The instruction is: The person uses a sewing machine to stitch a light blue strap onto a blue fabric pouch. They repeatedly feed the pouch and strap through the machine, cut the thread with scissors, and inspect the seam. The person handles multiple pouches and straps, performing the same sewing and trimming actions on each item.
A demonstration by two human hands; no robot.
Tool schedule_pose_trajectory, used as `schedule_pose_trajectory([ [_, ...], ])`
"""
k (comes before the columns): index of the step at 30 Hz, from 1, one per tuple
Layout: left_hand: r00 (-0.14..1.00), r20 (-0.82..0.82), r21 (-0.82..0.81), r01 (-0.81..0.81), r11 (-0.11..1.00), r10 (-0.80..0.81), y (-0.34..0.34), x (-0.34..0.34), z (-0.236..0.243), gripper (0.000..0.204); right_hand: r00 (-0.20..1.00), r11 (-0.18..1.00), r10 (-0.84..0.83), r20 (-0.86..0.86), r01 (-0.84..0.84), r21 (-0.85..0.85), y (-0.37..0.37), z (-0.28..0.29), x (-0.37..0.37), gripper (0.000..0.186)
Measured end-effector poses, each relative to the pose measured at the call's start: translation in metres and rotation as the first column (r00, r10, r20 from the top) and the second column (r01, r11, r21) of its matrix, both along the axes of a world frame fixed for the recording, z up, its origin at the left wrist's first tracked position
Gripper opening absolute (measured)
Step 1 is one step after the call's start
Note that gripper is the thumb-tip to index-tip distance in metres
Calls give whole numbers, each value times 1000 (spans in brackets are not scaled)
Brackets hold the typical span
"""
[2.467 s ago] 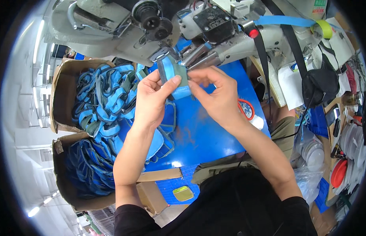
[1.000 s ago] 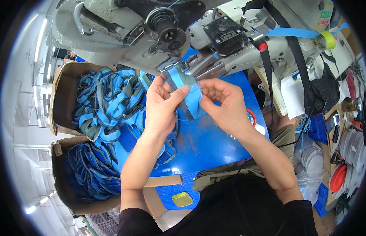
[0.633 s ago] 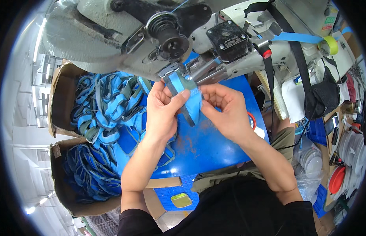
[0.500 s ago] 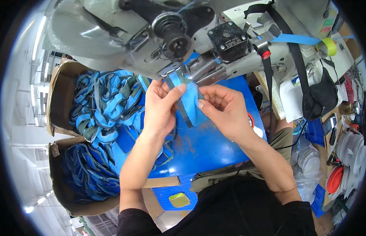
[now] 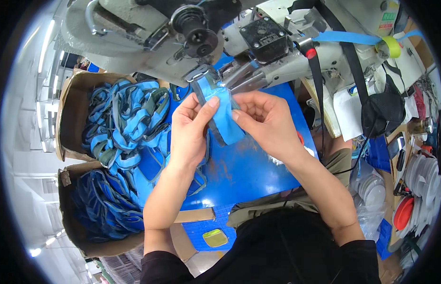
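Observation:
A light blue fabric piece [image 5: 227, 124] with dark grey edging hangs between my hands, its far end under the head of a sewing machine [image 5: 201, 71]. My left hand [image 5: 191, 124] pinches its left edge, thumb lying on top of the cloth. On the other side, my right hand [image 5: 264, 118] grips the right edge between thumb and curled fingers. Just beyond my fingertips is a metal binding guide [image 5: 246, 78], close to where the fabric passes beneath the machine. The fabric's near end droops above the blue table [image 5: 239, 175].
Two cardboard boxes [image 5: 69, 118] stand at the left, filled with blue and grey fabric strips [image 5: 128, 118] that spill onto the table. A light blue tape [image 5: 348, 38] runs through a yellow ring [image 5: 391, 47] at upper right. Black straps hang beside a black pouch [image 5: 384, 113].
My hands and the fabric have shifted slightly left in view, along with the machine. The fabric's near end now lies flatter and turned more toward the right. Both hands keep their hold.

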State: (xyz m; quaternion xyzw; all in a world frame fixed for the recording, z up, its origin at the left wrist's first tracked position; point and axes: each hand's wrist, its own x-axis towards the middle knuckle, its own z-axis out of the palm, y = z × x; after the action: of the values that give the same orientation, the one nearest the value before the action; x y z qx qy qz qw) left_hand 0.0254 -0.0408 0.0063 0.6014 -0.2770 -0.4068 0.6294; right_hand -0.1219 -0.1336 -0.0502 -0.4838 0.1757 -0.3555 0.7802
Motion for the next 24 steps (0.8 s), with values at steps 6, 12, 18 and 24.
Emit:
schedule_pose_trajectory([
  [6, 948, -317, 67, 15, 998, 8, -3, 1, 13, 18, 998, 999, -22, 51, 24, -35, -1, -8, 1, 24],
  [12, 896, -442, 97, -10, 995, 52, 2, 2, 5, 23, 998, 1000, 1, 63, -1, 2, 1, -14, -2, 23],
  [18, 943, -317, 41, -89, 995, 97, -5, -10, 7, 19, 999, 1000, 27, -19, -27, -14, 1, -7, -7, 25],
  [24, 942, -322, 68, -73, 995, 91, -10, -7, 4, 13, 998, 998, 59, 28, -59, -11, 2, -8, -6, 28],
])
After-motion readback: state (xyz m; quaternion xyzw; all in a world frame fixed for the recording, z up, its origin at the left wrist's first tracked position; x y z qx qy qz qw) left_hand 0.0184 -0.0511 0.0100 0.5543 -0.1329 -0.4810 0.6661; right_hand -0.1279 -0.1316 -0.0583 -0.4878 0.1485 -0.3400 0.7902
